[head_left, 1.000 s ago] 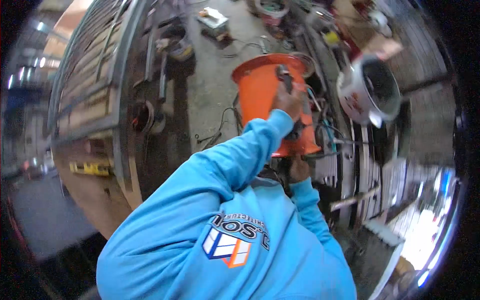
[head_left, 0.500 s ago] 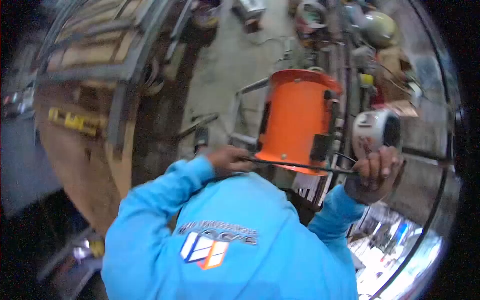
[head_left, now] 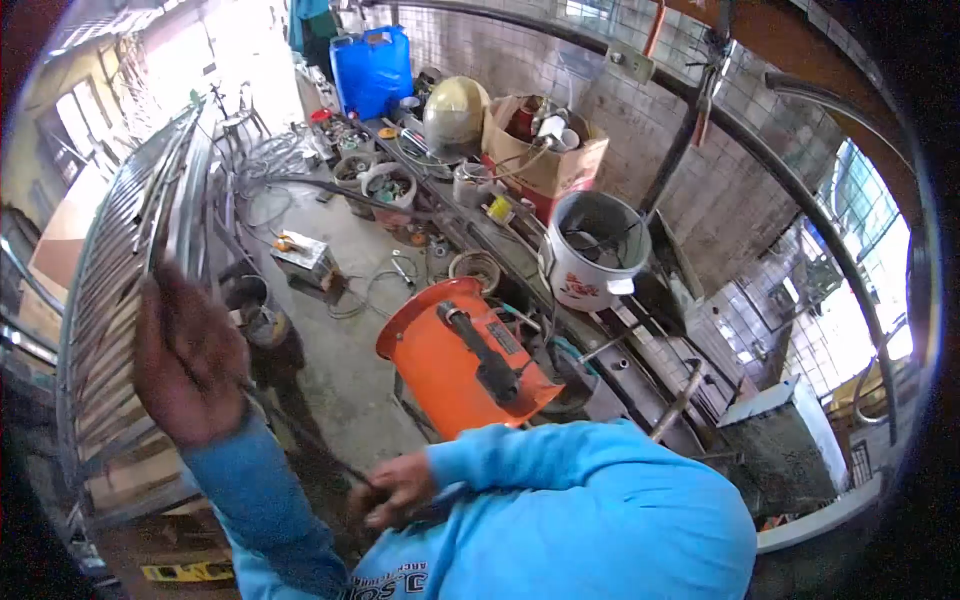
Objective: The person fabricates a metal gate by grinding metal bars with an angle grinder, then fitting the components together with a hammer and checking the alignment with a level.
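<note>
My left hand is raised at the left, and motion blur smears its fingers. A thin black cable slants from beside that hand's heel down to my right hand. The fingers of my right hand are closed on the cable, low in front of my blue shirt. Just ahead of my right forearm stands an orange drum-shaped fan. It has a flared rim and a black handle on its side. My sleeve covers the fan's near end.
Right of the fan, a white bucket stands by metal bars. Behind are a cardboard box, a blue jerrycan and several small pails. Long metal profiles lie at the left. A loose cord lies on the floor.
My view has swung up and to the right. Both hands were on the cable before the fan; my left hand has risen to the left, and my right hand has come close to my body.
</note>
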### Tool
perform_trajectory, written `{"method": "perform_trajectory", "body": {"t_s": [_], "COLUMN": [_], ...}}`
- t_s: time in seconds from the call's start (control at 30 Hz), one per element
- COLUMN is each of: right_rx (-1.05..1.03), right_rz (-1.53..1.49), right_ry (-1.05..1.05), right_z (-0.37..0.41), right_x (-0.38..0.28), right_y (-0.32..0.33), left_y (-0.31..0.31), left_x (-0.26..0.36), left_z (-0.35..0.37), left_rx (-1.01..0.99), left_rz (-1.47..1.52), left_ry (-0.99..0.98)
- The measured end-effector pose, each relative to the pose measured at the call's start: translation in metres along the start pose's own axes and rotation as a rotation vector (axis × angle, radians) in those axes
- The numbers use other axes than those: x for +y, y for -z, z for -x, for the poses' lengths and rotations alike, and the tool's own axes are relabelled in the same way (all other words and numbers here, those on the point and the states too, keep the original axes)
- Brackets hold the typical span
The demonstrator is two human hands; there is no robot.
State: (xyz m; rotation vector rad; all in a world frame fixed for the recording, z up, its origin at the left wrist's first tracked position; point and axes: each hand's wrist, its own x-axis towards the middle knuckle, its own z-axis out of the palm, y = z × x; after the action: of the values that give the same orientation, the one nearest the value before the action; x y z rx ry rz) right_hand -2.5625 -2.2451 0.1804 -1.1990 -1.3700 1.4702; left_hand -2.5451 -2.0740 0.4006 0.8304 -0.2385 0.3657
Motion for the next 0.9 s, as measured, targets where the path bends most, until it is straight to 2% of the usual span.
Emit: {"method": "perform_trajectory", "body": {"t_s": [0.03,0.1,0.13,0.17,0.2,0.23,0.3,0.33,0.37,0.4,0.43,0.47,0.53,0.6,0.67,0.7,0.73,0.8,0.83,0.87,0.9], "right_rx": [0.132,0.530,0.749,0.882,1.026,1.168,1.130,1.368,1.463,1.519,1.527,1.548,1.876,2.011,2.238,2.358,2.412,2.263,2.218,2.211,2.218], "right_rz": [0.038,-0.118,-0.496,-0.380,-0.230,-0.068,-0.174,-0.139,0.240,0.621,1.000,1.003,0.752,0.914,1.265,1.091,1.056,1.481,1.583,1.622,1.664], "right_ry": [0.106,0.016,-0.082,0.095,0.268,0.414,0.488,0.371,0.101,-0.179,-0.475,-0.749,-0.952,-0.947,-0.902,-0.918,-0.690,-1.259,-1.398,-1.422,-1.406], "right_z": [0.037,0.134,0.182,0.211,0.240,0.269,0.310,0.315,0.315,0.304,0.299,0.311,0.361,0.398,0.427,0.450,0.472,0.520,0.548,0.576,0.606], "right_x": [-0.006,-0.042,-0.059,-0.071,-0.082,-0.093,-0.084,-0.094,-0.096,-0.099,-0.101,-0.090,-0.056,-0.057,-0.039,-0.027,-0.019,-0.003,0.009,0.024,0.039], "right_y": [-0.002,-0.012,-0.033,-0.054,-0.073,-0.092,-0.119,-0.140,-0.142,-0.144,-0.146,-0.143,-0.151,-0.165,-0.168,-0.174,-0.177,-0.167,-0.161,-0.144,-0.125], "left_y": [-0.012,-0.009,0.003,-0.007,-0.010,-0.006,0.028,0.044,0.060,0.077,0.089,0.101,0.135,0.176,0.210,0.226,0.238,0.253,0.247,0.232,0.199], "left_x": [0.018,0.054,0.066,0.071,0.077,0.083,0.096,0.102,0.101,0.096,0.094,0.091,0.088,0.094,0.093,0.088,0.080,0.060,0.047,0.032,0.019], "left_z": [-0.026,-0.069,-0.093,-0.109,-0.125,-0.144,-0.186,-0.201,-0.215,-0.230,-0.242,-0.253,-0.259,-0.253,-0.240,-0.228,-0.215,-0.185,-0.165,-0.138,-0.106], "left_rx": [0.008,0.035,-0.050,0.143,0.186,0.132,0.221,0.266,0.258,0.246,0.353,0.462,0.613,0.681,0.712,0.717,0.720,0.723,0.613,0.499,0.622], "left_rz": [0.000,-0.059,-0.154,-0.189,-0.214,-0.175,-0.197,-0.178,-0.226,-0.274,-0.321,-0.368,-0.381,-0.324,-0.274,-0.252,-0.231,-0.192,-0.195,-0.199,-0.190], "left_ry": [-0.105,-0.187,-0.263,-0.350,-0.334,-0.322,-0.455,-0.403,-0.444,-0.478,-0.495,-0.508,-0.515,-0.500,-0.461,-0.431,-0.396,-0.315,-0.303,-0.293,-0.280]}}
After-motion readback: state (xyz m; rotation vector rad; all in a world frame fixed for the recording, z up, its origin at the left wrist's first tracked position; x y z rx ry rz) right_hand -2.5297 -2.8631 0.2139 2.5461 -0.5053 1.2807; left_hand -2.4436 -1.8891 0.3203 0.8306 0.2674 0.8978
